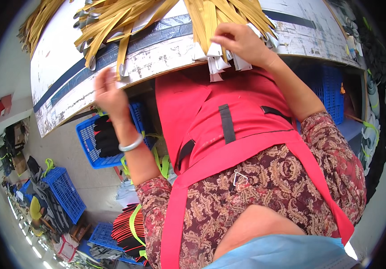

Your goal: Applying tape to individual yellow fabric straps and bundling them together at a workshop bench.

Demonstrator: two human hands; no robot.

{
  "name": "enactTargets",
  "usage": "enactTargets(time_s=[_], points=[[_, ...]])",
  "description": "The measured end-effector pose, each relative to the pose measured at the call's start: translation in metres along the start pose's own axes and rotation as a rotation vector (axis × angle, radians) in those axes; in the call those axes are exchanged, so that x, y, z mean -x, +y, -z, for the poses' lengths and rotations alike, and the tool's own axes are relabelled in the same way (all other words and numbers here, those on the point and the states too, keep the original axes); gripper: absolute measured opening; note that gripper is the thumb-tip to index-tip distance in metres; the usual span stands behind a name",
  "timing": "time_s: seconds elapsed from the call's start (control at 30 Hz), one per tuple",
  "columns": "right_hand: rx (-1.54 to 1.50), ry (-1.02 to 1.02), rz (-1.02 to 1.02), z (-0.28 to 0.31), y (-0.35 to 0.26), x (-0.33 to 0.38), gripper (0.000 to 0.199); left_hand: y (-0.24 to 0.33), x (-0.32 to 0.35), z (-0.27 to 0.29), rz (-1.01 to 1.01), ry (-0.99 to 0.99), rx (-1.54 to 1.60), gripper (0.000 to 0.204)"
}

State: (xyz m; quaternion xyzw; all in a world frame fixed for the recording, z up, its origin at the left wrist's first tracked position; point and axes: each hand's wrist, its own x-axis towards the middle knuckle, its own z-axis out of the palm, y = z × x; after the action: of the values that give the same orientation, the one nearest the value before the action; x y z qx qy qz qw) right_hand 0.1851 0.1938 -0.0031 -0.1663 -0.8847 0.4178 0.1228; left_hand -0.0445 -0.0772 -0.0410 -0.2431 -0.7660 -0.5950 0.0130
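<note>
Long golden-yellow strips that look like zipper tapes (112, 22) lie in a bundle on the worktable, with grey-white tabs at their ends. A second bundle of yellow strips (206, 20) hangs its white folded tabs (216, 62) over the table's near edge. My right hand (244, 42) is over this bundle, thumb and fingers pinched on a white tab. My left hand (111, 95), wearing a pale bangle on the wrist, is raised at the table edge beside a grey-tabbed strip. Motion blurs its fingers, so its grip is unclear.
The white worktable (170, 56) has dark bands and a worn edge close to my red apron (246, 103). Below on the left stands a blue crate (87, 141) holding dark pieces. More blue crates (65, 193) and cloth piles stand further left; another crate (329, 92) is under the table.
</note>
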Motion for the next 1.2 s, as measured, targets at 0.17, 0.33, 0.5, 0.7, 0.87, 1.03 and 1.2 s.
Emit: enactTargets(time_s=[0.17,0.33,0.5,0.7,0.87,1.03,1.2], points=[[0.566,-0.098,0.34,-0.026,-0.018,-0.004,0.023,0.043,0.052,-0.081,-0.239,-0.517,0.057,0.01],[0.666,-0.063,0.217,-0.054,-0.006,0.0,0.019,0.047,0.046,-0.104,-0.206,-0.552,0.118,0.013],[0.369,-0.054,0.376,-0.063,0.003,0.0,0.011,0.034,0.038,-0.108,-0.432,-0.642,0.025,0.021],[0.175,-0.063,0.296,-0.052,0.007,-0.01,0.011,0.027,0.01,-0.092,-0.524,-0.869,-0.254,0.015],[-0.034,0.015,0.253,-0.048,-0.011,-0.023,0.014,0.021,-0.018,-0.084,-0.16,-0.925,-0.08,0.013],[-0.187,0.022,0.322,-0.04,-0.03,-0.035,0.017,0.047,-0.018,-0.084,0.151,-0.928,0.589,0.012],[-0.517,-0.093,0.126,-0.04,-0.036,-0.042,0.017,0.036,-0.022,-0.093,0.404,-0.821,0.973,0.009]])
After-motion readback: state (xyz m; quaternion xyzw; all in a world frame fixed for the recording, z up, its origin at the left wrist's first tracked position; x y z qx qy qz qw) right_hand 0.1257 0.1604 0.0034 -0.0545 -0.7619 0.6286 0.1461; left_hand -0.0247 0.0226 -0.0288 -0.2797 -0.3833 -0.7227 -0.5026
